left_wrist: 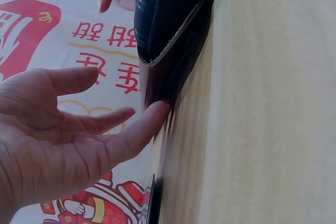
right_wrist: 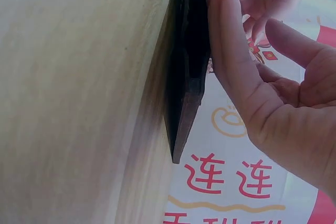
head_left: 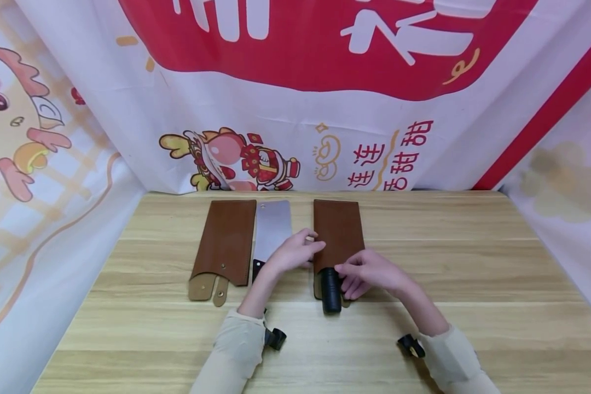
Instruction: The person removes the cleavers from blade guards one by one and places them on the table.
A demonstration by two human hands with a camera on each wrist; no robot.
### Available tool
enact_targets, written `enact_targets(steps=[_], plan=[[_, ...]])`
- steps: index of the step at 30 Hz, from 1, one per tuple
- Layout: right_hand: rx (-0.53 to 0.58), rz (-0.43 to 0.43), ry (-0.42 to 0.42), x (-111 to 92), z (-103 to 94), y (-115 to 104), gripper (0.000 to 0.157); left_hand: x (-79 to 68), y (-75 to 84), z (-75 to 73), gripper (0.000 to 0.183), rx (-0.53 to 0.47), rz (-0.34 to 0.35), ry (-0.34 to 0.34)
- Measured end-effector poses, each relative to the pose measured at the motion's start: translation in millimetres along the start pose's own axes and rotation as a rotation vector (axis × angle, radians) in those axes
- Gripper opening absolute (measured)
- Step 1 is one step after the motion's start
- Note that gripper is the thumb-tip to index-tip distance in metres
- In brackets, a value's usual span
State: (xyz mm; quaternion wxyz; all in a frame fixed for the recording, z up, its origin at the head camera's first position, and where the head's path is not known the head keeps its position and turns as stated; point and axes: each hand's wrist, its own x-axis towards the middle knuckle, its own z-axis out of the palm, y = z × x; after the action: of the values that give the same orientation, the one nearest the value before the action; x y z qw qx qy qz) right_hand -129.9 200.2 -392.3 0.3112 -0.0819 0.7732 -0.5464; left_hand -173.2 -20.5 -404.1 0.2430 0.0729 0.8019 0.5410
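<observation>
A brown leather knife sheath [head_left: 339, 227] lies on the table, with a black ribbed knife handle [head_left: 331, 295] sticking out of its near end. Its blade is hidden inside. My left hand [head_left: 294, 253] is at the sheath's left edge; in the left wrist view a fingertip touches that edge, with the other fingers loosely spread. On the other side, my right hand [head_left: 372, 272] lies beside the handle. The right wrist view shows its fingers [right_wrist: 231, 51] nearly straight against the sheath and handle, the thumb standing apart.
A second brown sheath [head_left: 226, 235] with strap ends showing lies at the left. Beside it is a bare cleaver [head_left: 273, 225], its dark handle partly behind the left wrist. Printed cloth [head_left: 295, 137] hangs behind the wooden table [head_left: 448, 246].
</observation>
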Motion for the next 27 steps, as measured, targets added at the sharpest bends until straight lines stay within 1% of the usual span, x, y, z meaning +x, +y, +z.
enact_targets(steps=[3, 8, 13, 16, 21, 27], plan=[[-0.011, 0.016, -0.003, 0, 1.6, 1, 0.034, 1.2, 0.2, 2.9, 0.053, -0.057, -0.011, 0.007], [-0.029, 0.045, -0.032, 2, 7.4, 5, 0.032, 4.3, -1.9, 6.2, 0.058, -0.095, -0.032, 0.027], [-0.029, 0.052, -0.062, 2, 12.2, 6, 0.032, 4.6, -2.6, 8.4, 0.065, -0.091, -0.043, 0.035], [-0.028, 0.045, -0.065, 2, 13.4, 6, 0.031, 4.6, -3.6, 8.7, 0.067, -0.073, -0.044, 0.023], [-0.016, 0.036, -0.07, 2, 15.3, 6, 0.028, 4.2, -5.5, 8.0, 0.059, -0.072, -0.043, 0.002], [-0.021, 0.038, -0.051, 3, 17.4, 5, 0.026, 2.5, -6.2, 6.3, 0.046, -0.053, -0.029, -0.028]])
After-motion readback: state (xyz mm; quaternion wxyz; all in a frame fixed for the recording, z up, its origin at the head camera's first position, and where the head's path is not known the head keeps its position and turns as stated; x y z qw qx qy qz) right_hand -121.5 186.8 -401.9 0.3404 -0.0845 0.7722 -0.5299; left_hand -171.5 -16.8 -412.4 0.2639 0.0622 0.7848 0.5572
